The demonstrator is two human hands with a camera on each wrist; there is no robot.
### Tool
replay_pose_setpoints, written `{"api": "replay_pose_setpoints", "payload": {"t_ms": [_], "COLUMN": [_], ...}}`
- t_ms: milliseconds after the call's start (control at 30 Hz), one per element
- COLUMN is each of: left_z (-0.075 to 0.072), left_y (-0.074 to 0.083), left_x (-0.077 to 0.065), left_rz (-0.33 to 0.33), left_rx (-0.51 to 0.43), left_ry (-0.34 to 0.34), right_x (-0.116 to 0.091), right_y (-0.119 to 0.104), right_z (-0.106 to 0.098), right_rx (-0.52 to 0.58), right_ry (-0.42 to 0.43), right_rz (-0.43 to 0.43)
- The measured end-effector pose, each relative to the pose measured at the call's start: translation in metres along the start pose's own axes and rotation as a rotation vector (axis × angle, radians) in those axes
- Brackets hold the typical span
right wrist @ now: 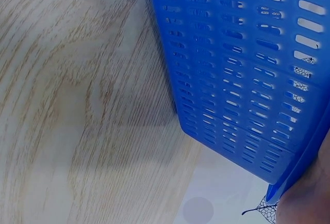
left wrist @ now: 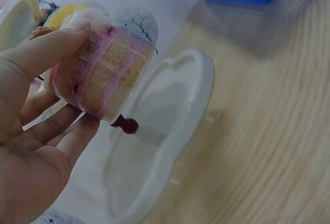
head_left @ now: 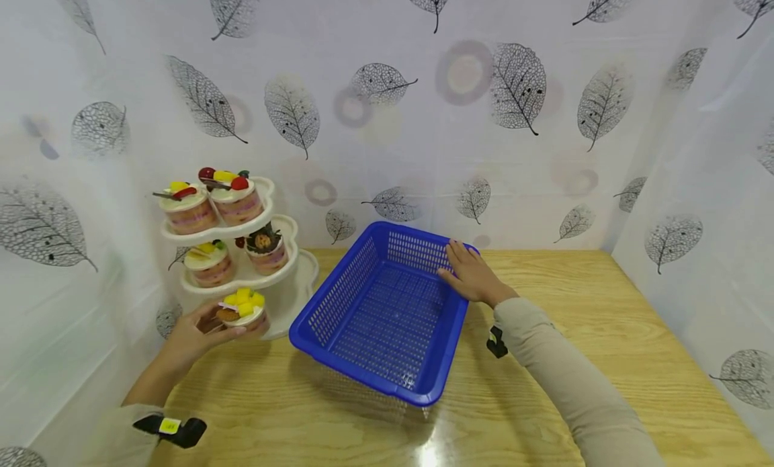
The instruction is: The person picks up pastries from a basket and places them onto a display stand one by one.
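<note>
My left hand [head_left: 196,332] holds a clear dessert cup [head_left: 254,324] between thumb and fingers. It has layered cake, cream, yellow fruit cubes and a brown cookie on top. In the left wrist view the cup [left wrist: 105,69] is tilted above the scalloped white bottom tier [left wrist: 198,79], and a small dark red piece [left wrist: 127,124] shows below it. A white tiered stand [head_left: 289,265] is just behind this hand. My right hand [head_left: 478,275] rests with fairly straight fingers on the rim at the far right corner of a blue plastic basket [head_left: 444,359], its thumb over the inside.
Two decorated dessert cups [head_left: 192,218] sit on the stand's top tier, with two more [head_left: 209,269] on the middle tier. The slotted basket stands on the wooden table [head_left: 605,332], right of the stand. A leaf-patterned sheet [head_left: 411,151] encloses the back and sides.
</note>
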State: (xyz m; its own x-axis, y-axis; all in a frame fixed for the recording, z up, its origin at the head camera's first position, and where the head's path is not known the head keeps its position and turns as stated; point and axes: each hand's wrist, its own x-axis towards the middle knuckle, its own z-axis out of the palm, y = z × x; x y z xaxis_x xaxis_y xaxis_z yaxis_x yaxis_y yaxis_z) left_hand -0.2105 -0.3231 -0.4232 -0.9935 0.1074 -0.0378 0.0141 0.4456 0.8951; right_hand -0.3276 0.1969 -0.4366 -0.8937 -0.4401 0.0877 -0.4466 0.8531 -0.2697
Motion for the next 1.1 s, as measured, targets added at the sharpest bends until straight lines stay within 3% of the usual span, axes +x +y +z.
{"api": "replay_pose_setpoints", "payload": {"t_ms": [300, 467, 600, 867, 1100], "left_z": [0.001, 0.003, 0.005, 0.01, 0.015], "left_y": [-0.025, -0.032, -0.034, -0.042, -0.046], "left_x": [0.004, 0.007, 0.009, 0.017, 0.026], "left_rz": [-0.121, -0.126, -0.157, -0.222, -0.248], "left_rx": [0.076, 0.128, 0.114, 0.014, -0.04], "left_ry": [0.071, 0.13, 0.174, 0.38, 0.518], "right_x": [0.0, 0.001, -0.001, -0.001, 0.0], "right_y": [0.001, 0.002, 0.001, 0.001, 0.002], "right_z": [0.0, 0.0, 0.001, 0.002, 0.002], "right_rx": [-0.003, -0.011, -0.007, -0.004, -0.006], "right_ry": [0.006, 0.009, 0.009, 0.009, 0.011], "right_rz": [-0.003, -0.004, -0.001, 0.002, 0.0]}}
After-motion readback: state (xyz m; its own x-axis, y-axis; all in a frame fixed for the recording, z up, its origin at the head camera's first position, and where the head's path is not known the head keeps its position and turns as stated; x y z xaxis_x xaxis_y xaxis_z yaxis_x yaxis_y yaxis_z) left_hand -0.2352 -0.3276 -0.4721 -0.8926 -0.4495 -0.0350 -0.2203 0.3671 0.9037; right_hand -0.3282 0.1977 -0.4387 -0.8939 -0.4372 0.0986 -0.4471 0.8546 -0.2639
